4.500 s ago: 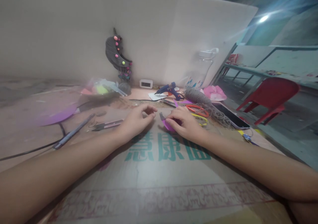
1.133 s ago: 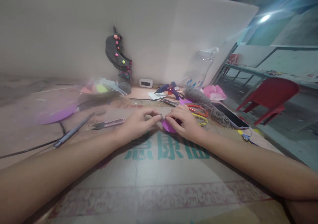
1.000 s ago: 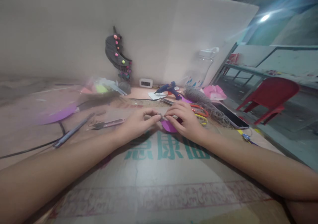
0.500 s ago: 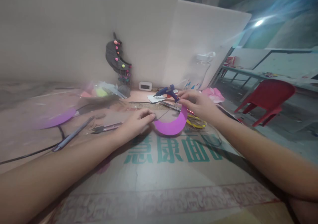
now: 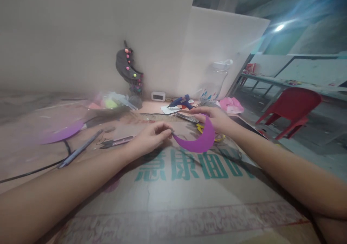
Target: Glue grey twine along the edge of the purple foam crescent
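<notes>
A purple paper crescent (image 5: 199, 144) is held up over the printed sheet, its curved edge toward me. My left hand (image 5: 151, 137) is closed, thumb and forefinger pinching the crescent's left tip, where a short dark bit of yarn shows. My right hand (image 5: 218, 119) is behind the crescent's right end, its forefinger stretched to the left. The crescent hides part of that hand, so its grip cannot be made out. Beyond the hands lie a blue glue gun (image 5: 180, 101) and yellow-handled scissors (image 5: 219, 138).
A dark, pompom-dotted crescent (image 5: 126, 65) hangs on the wall. Behind the hands are a small white clock (image 5: 158, 96) and a clear bottle (image 5: 217, 79). Leftward lie a utility knife (image 5: 119, 142), a pen-like tool (image 5: 81, 149) and a purple piece (image 5: 63, 133). A red chair (image 5: 292, 105) stands right.
The paper crescent has shifted right and turned. The thread stretched between its tips is no longer visible. My right hand has moved slightly down and behind the crescent; my left hand keeps its pinch.
</notes>
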The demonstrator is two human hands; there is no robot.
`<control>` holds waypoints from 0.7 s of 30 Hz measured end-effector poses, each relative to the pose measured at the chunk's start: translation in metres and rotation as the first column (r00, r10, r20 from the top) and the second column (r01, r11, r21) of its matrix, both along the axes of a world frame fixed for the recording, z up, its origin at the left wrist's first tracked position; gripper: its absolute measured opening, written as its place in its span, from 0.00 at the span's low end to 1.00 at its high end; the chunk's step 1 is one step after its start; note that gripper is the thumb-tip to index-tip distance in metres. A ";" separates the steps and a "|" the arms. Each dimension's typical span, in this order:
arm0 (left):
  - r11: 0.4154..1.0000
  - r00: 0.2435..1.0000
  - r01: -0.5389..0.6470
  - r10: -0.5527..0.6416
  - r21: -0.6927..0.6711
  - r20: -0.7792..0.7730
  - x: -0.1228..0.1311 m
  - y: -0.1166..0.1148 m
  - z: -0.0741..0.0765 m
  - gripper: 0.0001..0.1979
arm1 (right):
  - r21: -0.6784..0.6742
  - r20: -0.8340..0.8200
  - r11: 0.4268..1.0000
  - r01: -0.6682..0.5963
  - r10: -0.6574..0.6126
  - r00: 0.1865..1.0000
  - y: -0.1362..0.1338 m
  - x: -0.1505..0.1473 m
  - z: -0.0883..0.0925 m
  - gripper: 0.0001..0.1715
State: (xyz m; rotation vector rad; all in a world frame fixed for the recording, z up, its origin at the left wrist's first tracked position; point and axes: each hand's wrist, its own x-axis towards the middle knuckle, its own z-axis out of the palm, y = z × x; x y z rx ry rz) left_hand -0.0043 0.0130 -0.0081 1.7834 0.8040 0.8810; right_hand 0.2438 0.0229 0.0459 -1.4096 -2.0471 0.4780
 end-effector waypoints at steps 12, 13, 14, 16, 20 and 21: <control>0.994 0.997 -0.079 0.076 0.075 0.031 -0.002 -0.002 0.002 0.11 | -0.460 -0.244 0.850 -0.257 0.158 0.957 -0.036 -0.041 -0.024 0.24; 0.991 0.995 -0.098 0.096 0.091 0.023 -0.002 -0.003 0.002 0.11 | -0.480 -0.267 0.835 -0.269 0.153 0.951 -0.036 -0.041 -0.024 0.24; 0.988 0.994 -0.113 0.112 0.104 0.013 -0.002 -0.004 0.003 0.11 | -0.495 -0.296 0.819 -0.290 0.155 0.943 -0.035 -0.040 -0.024 0.22; 0.985 0.992 -0.127 0.129 0.116 -0.013 -0.001 -0.007 0.005 0.11 | -0.513 -0.351 0.792 -0.332 0.159 0.923 -0.033 -0.038 -0.024 0.20; 0.980 0.984 -0.166 0.171 0.107 -0.041 -0.001 -0.005 0.006 0.14 | -0.516 -0.413 0.782 -0.349 0.130 0.901 -0.030 -0.035 -0.029 0.22; 0.978 0.981 -0.183 0.188 0.105 -0.042 -0.002 -0.003 0.006 0.15 | -0.511 -0.421 0.786 -0.348 0.124 0.898 -0.029 -0.034 -0.031 0.22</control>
